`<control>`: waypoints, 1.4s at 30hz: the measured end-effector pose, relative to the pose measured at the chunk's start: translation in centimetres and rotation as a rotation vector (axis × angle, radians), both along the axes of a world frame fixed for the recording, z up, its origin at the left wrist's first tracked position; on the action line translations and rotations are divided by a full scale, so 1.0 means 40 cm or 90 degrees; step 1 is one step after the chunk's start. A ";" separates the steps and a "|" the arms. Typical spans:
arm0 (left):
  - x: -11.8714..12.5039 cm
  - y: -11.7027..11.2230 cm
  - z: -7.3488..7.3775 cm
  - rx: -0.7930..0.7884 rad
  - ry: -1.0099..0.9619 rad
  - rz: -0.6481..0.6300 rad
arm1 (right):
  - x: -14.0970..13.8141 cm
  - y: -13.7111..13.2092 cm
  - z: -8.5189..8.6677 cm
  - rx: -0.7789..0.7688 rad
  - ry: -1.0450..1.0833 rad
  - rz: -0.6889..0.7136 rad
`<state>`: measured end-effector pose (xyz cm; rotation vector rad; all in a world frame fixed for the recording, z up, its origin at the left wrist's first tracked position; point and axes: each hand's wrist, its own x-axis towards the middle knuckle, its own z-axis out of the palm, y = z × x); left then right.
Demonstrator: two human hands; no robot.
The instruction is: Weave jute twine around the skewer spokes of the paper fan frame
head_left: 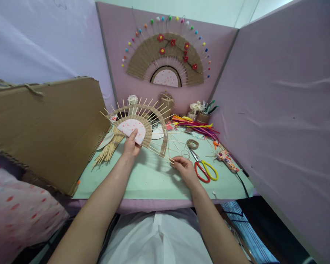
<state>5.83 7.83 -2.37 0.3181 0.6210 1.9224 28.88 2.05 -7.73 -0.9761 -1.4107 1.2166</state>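
My left hand [131,143] grips a half-round fan [146,128] by its pink-spotted center, thumb on the front. Thin wooden sticks radiate from it, woven with brown twine near the middle and again in an outer arc [164,135]. My right hand [183,168] is closed in a pinch near the end of the fan's lowest stick, at the twine's lower right. Whether its fingers hold the stick or a strand of twine is too small to tell. Scissors [200,163] with one red and one yellow handle lie just right of that hand, beside a small coil of twine [193,143].
A bundle of sticks [110,147] lies left, by a cardboard sheet [46,128]. Colorful pipe cleaners [199,126], a twine roll [165,104] and a pen holder [204,116] stand at the back. A patterned glue gun [227,161] lies right. A finished-looking fan [143,60] hangs on the back panel.
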 end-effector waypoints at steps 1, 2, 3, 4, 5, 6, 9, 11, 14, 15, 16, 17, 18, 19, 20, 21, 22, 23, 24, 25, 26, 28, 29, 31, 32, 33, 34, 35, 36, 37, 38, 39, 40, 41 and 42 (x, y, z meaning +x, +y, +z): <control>-0.001 0.000 0.000 -0.001 0.000 -0.001 | 0.000 -0.002 0.002 -0.004 0.005 -0.001; -0.001 -0.001 0.001 -0.002 -0.002 -0.002 | 0.000 -0.004 0.005 -0.006 0.007 -0.004; -0.001 -0.001 0.002 -0.005 -0.004 -0.002 | 0.000 -0.005 0.006 -0.008 0.006 -0.007; -0.001 -0.002 0.003 -0.008 -0.007 -0.003 | 0.000 -0.007 0.008 -0.009 0.004 -0.010; 0.000 -0.003 0.004 -0.012 -0.010 -0.004 | 0.001 -0.008 0.010 -0.009 0.001 -0.012; 0.000 -0.005 0.005 -0.017 -0.011 -0.005 | 0.001 -0.009 0.011 -0.007 -0.001 -0.013; 0.002 -0.006 0.007 -0.017 -0.011 -0.005 | 0.003 -0.009 0.013 0.002 -0.007 -0.011; 0.004 -0.005 0.006 -0.008 -0.011 -0.004 | 0.003 -0.008 0.011 0.010 -0.009 -0.006; 0.011 -0.006 0.003 -0.011 -0.007 -0.014 | 0.003 -0.004 0.005 0.015 -0.019 -0.005; 0.015 -0.008 0.002 -0.016 -0.001 -0.026 | 0.003 -0.002 0.003 0.016 -0.022 -0.008; 0.021 -0.012 0.000 -0.020 0.008 -0.045 | 0.003 0.000 0.001 0.015 -0.025 -0.013; 0.028 -0.017 -0.003 -0.024 0.024 -0.079 | 0.003 0.002 -0.002 0.016 -0.027 -0.020; 0.037 -0.024 -0.006 -0.028 0.047 -0.125 | 0.003 0.003 -0.004 0.017 -0.030 -0.028; 0.046 -0.031 -0.010 -0.034 0.080 -0.184 | 0.003 0.005 -0.006 0.018 -0.037 -0.038; 0.056 -0.039 -0.014 -0.042 0.120 -0.251 | 0.003 0.006 -0.008 0.020 -0.046 -0.046; 0.067 -0.048 -0.019 -0.054 0.165 -0.312 | 0.004 0.007 -0.010 0.023 -0.057 -0.055; 0.077 -0.056 -0.023 -0.065 0.208 -0.365 | 0.004 0.008 -0.012 0.028 -0.068 -0.062; 0.087 -0.063 -0.027 -0.072 0.245 -0.404 | 0.004 0.009 -0.013 0.034 -0.078 -0.068; 0.096 -0.069 -0.030 -0.076 0.274 -0.429 | 0.005 0.010 -0.013 0.039 -0.087 -0.073; 0.103 -0.073 -0.032 -0.081 0.292 -0.444 | 0.005 0.010 -0.014 0.042 -0.096 -0.081; 0.109 -0.076 -0.034 -0.089 0.302 -0.449 | 0.005 0.010 -0.013 0.043 -0.103 -0.088; 0.117 -0.079 -0.039 -0.113 0.300 -0.451 | 0.005 0.011 -0.012 0.038 -0.112 -0.100; 0.120 -0.080 -0.043 -0.126 0.293 -0.450 | 0.005 0.011 -0.012 0.034 -0.113 -0.100; 0.126 -0.083 -0.054 -0.151 0.274 -0.454 | 0.007 0.012 -0.011 0.022 -0.112 -0.087; 0.129 -0.086 -0.060 -0.164 0.263 -0.459 | 0.007 0.013 -0.011 0.015 -0.111 -0.077; 0.134 -0.090 -0.067 -0.177 0.254 -0.467 | 0.008 0.015 -0.012 0.009 -0.111 -0.067; 0.140 -0.095 -0.074 -0.189 0.245 -0.476 | 0.009 0.016 -0.012 0.005 -0.114 -0.059; 0.146 -0.102 -0.079 -0.201 0.239 -0.487 | 0.009 0.017 -0.013 0.004 -0.119 -0.053; 0.153 -0.108 -0.083 -0.211 0.234 -0.495 | 0.009 0.018 -0.014 0.006 -0.126 -0.053; 0.160 -0.115 -0.086 -0.219 0.230 -0.496 | 0.009 0.019 -0.014 0.011 -0.136 -0.057; 0.166 -0.121 -0.087 -0.224 0.228 -0.492 | 0.007 0.018 -0.014 0.016 -0.148 -0.064; 0.171 -0.125 -0.088 -0.227 0.230 -0.487 | 0.006 0.016 -0.013 0.022 -0.159 -0.076; 0.175 -0.128 -0.087 -0.228 0.235 -0.483 | 0.003 0.014 -0.012 0.029 -0.171 -0.091; 0.177 -0.129 -0.087 -0.225 0.243 -0.485 | 0.001 0.011 -0.011 0.038 -0.185 -0.109; 0.179 -0.130 -0.086 -0.221 0.251 -0.489 | -0.002 0.007 -0.010 0.049 -0.201 -0.129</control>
